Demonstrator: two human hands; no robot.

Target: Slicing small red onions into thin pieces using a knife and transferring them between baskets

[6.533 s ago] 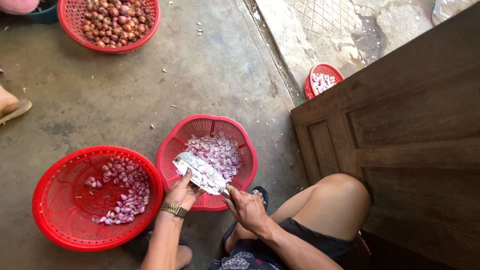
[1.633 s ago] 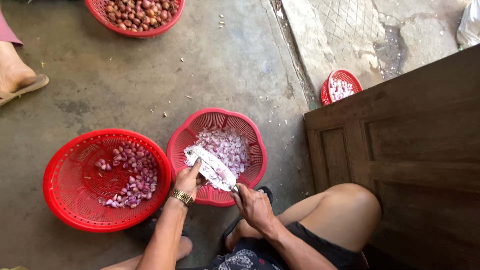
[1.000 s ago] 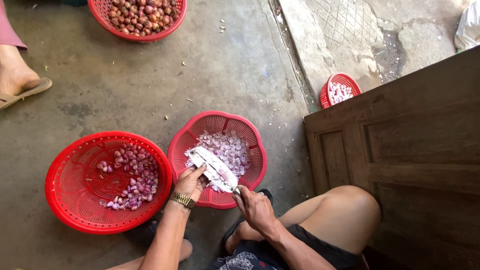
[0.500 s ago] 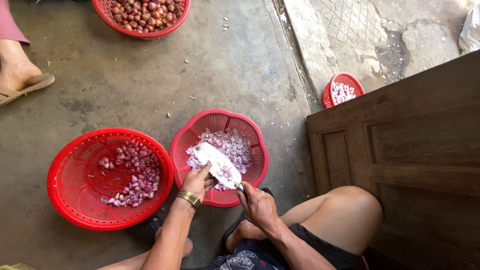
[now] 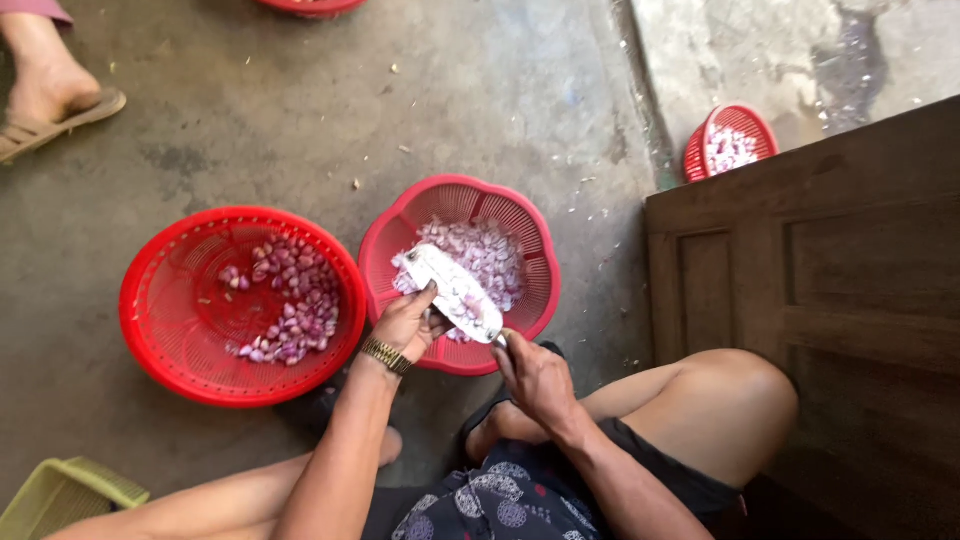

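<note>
Over the scalloped red basket [image 5: 530,250] at frame centre, head view: right hand [image 5: 535,378] clenches the handle of a broad cleaver [image 5: 455,292], blade angled toward 10 o'clock. Left hand [image 5: 405,325], gold bracelet [image 5: 385,356] at the wrist, fingers [image 5: 425,297] grasping something small against the blade; what, I cannot tell. Cut shallot pieces [image 5: 480,250] lie beneath, likely so trimmings drop in. At 9 o'clock, a round red basket [image 5: 160,330] holds peeled shallots [image 5: 285,310], within reach on the concrete floor [image 5: 300,120].
</note>
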